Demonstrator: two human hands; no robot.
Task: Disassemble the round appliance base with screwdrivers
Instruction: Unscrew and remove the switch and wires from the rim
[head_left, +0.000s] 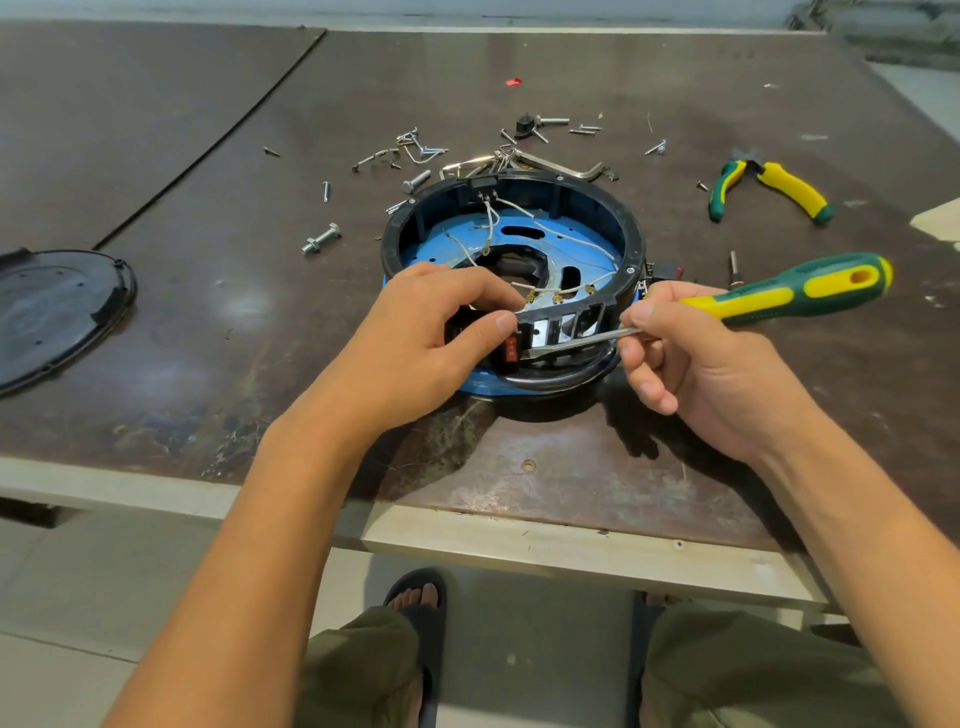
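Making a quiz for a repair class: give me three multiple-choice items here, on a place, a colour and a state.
1. Where do the pliers lie? A on the table, right of the round base; B inside it; C in a toolbox.
2. What colour is the plate inside the base? A red; B blue; C white.
3. What is the right hand doing? A resting flat; B gripping the pliers; C holding the screwdriver.
Key: A, they lie on bare tabletop; B, blue shows round its slots; C, it grips the handle and shaft.
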